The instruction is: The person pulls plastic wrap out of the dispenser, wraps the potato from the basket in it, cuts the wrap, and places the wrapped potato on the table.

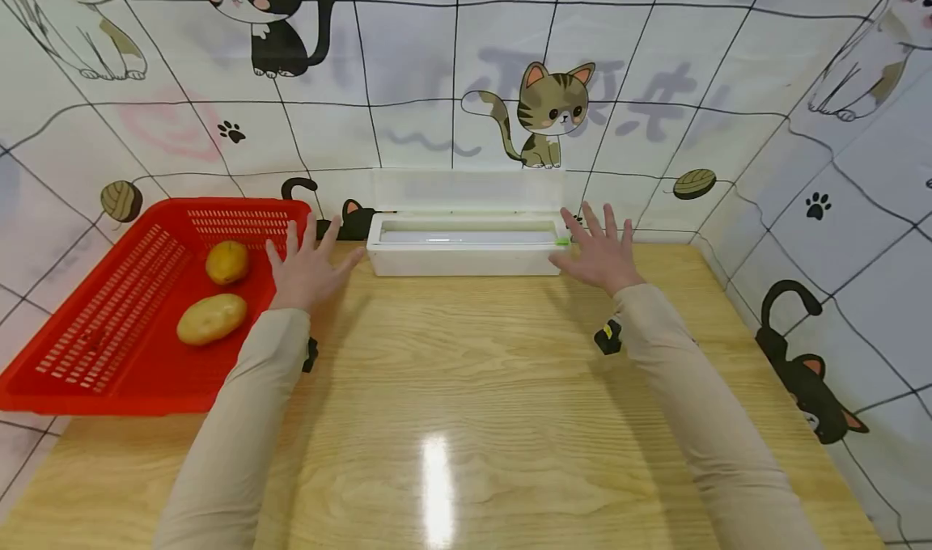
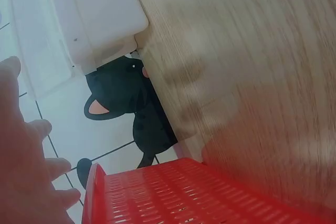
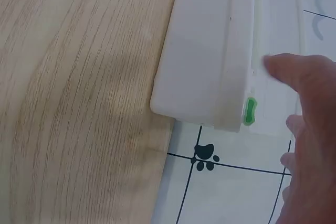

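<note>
Head view, nearest us: one wooden counter leaves wide open room between our two sleeves. Left of these, one red basket holds one long yellow item nearer and one round yellow item farther, two in all. Our left hand, beside the basket's right rim, and right hand are both spread; whether either touches anything, we cannot tell. Between them, one white box stands along the counter's far edge, its one lid raised.

Free passage crosses the table between 2 sleeves; the red basket blocks left, the white box ahead.
</note>
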Tool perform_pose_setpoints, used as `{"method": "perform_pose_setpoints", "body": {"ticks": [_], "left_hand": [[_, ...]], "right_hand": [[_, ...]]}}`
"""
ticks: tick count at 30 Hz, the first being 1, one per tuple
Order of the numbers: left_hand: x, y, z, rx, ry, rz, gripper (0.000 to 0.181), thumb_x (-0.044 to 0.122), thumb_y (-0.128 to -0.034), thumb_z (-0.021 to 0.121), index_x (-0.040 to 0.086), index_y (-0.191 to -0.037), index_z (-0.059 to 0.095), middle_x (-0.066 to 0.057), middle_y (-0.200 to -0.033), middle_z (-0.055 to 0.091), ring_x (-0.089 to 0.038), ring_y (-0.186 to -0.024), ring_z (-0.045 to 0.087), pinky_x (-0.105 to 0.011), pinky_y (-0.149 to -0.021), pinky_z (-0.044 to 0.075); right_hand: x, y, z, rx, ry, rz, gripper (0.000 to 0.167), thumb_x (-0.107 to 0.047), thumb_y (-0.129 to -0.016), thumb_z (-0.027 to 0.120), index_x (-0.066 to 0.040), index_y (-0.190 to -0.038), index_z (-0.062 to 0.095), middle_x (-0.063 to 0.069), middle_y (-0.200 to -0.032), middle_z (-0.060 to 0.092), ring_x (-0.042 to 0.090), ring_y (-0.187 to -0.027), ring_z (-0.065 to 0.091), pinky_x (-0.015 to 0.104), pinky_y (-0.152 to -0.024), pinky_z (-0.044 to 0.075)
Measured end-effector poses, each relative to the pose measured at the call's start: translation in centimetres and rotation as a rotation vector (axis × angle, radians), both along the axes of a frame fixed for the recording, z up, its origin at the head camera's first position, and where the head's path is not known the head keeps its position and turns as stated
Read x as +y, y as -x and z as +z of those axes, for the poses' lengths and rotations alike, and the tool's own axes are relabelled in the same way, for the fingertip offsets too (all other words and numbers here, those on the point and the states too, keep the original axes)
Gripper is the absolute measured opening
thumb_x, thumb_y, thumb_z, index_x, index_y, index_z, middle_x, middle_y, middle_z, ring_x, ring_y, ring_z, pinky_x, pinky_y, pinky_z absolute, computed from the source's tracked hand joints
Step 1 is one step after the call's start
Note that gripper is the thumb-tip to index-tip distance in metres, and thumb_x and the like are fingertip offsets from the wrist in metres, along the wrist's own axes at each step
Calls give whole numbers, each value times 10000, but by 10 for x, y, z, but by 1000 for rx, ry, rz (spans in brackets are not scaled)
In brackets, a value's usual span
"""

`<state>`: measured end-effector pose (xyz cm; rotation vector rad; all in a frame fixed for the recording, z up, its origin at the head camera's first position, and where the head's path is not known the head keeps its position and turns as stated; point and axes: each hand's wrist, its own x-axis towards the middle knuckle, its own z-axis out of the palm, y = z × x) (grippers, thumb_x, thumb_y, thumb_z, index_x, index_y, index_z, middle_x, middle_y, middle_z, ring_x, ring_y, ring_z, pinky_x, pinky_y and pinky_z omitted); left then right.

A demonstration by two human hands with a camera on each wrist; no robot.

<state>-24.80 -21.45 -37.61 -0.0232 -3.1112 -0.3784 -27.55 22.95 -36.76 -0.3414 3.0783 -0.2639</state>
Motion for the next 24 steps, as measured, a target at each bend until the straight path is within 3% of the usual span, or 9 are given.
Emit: {"method": "perform_pose_setpoints", "body": {"ticks": [4,9,13,17,24], "left_hand": [[4,4,-2,40,7,-36,763,601,-965,355,202,-1563,101,-196,-1590,0,-410,-1428,-84,-651,-1063,-68],[18,8,-9,218,-17,-96,607,233,-961,548,47,-1487,309,-260,-1531,201,-447,-1405,122,-603,-1100,114],[37,16,-16,325,-50,-212,440,23,-920,548,-52,-1345,460,-256,-1412,396,-435,-1307,334,-552,-1054,296],[54,24,-19,307,-67,-280,335,-12,-927,526,-73,-1256,534,-230,-1293,514,-404,-1208,443,-511,-984,386],[64,35,-20,209,-177,-216,266,29,-969,498,-37,-1195,624,-198,-1176,623,-406,-1153,472,-518,-926,395]], "right_hand": [[-3,3,-2,10,9,93,767,-291,-911,571,-120,-1547,178,188,-1586,80,396,-1428,-106,602,-1088,-74],[-11,7,-9,48,46,198,538,-129,-925,515,19,-1429,395,250,-1480,325,421,-1411,130,605,-1086,165],[-14,12,-16,128,59,200,382,-86,-959,474,48,-1314,521,256,-1325,496,434,-1295,340,623,-996,309],[-16,17,-22,164,76,178,280,-96,-993,475,22,-1213,600,223,-1199,586,414,-1178,451,604,-941,367],[-18,25,-24,124,186,153,206,-87,-983,549,19,-1120,660,199,-1091,648,408,-1120,494,574,-943,374]]}}
